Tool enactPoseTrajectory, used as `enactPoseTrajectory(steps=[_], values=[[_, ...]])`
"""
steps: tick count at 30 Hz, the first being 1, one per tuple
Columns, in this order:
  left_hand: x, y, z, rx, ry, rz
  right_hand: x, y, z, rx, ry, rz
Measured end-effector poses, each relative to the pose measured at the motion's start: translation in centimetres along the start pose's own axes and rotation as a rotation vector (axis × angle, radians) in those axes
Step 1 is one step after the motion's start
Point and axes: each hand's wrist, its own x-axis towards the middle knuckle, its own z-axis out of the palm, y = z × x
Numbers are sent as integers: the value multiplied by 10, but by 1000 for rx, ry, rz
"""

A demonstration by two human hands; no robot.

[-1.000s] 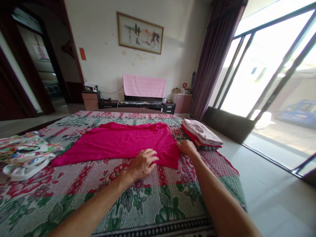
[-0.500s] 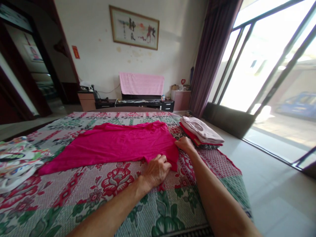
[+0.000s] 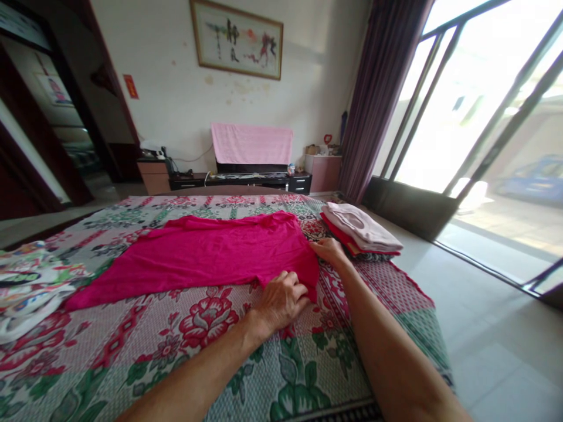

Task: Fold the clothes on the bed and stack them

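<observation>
A bright pink shirt (image 3: 202, 249) lies spread lengthwise on the flowered bedspread (image 3: 176, 363), narrowing towards the left. My left hand (image 3: 284, 300) is closed on its near edge by the right end, with the fingertips partly hidden against the cloth. At the right end of the shirt, my right hand (image 3: 329, 251) pinches the edge between thumb and fingers. Just beyond that hand sits a stack of folded clothes (image 3: 363, 225), pale pink on top with red and dark layers beneath.
Crumpled printed clothing (image 3: 35, 287) lies at the left edge of the bed. Tiled floor (image 3: 488, 346) and a glass sliding door (image 3: 466, 105) are to the right. Against the far wall stands a low black cabinet (image 3: 189, 186), with a pink towel (image 3: 253, 143) draped over a screen.
The view has tilted and shifted slightly. Both hands keep their places on the shirt, with the right hand's fingers moved a little along its edge.
</observation>
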Motion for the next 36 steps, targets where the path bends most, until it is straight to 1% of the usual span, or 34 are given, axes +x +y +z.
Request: enactPoseTrajectory(steps=[2, 4, 7, 9, 12, 16, 18, 20, 22, 23, 24, 25, 26, 29, 30, 31, 32, 33, 36], values=[[1, 1, 2, 30, 5, -19, 1, 1, 1, 9, 9, -8], [0, 3, 3, 54, 13, -11, 2, 2, 1, 28, 16, -5], [-3, 6, 1, 55, 25, 48, 3, 3, 3, 45, 35, 2], [-4, 8, 0, 43, 28, 84, 3, 3, 4, 32, 78, -5], [-5, 10, -1, 37, 7, 103, -1, 1, 6, -21, 132, -20], [-5, 8, -3, -10, -2, 155, -2, 1, 9, -62, 142, -32], [-5, 2, -6, -74, 33, 154, 1, 2, 9, -44, 181, -47], [-7, -8, -13, -129, 91, 83, 3, 1, 7, -5, 250, -75], [-11, -25, -22, -148, 147, -17, 3, -4, 6, 43, 327, -129], [-14, -36, -26, -138, 163, -61, 1, -9, 6, 73, 348, -177], [-18, -47, -31, -118, 168, -97, -1, -15, 7, 109, 343, -241], [-24, -60, -36, -88, 174, -127, -5, -23, 9, 151, 313, -316], [-30, -72, -40, -50, 170, -146, -11, -31, 12, 196, 240, -407], [-54, -106, -48, 59, 155, -188, -33, -60, 23, 292, -124, -691], [-62, -114, -49, 75, 149, -202, -42, -69, 25, 295, -253, -772], [-69, -121, -49, 85, 143, -210, -51, -78, 26, 278, -342, -818], [-75, -125, -48, 91, 143, -216, -59, -86, 27, 248, -392, -839], [-81, -128, -46, 97, 149, -220, -66, -92, 26, 208, -413, -847], [-90, -127, -40, 122, 182, -233, -82, -105, 22, 71, -411, -870]])
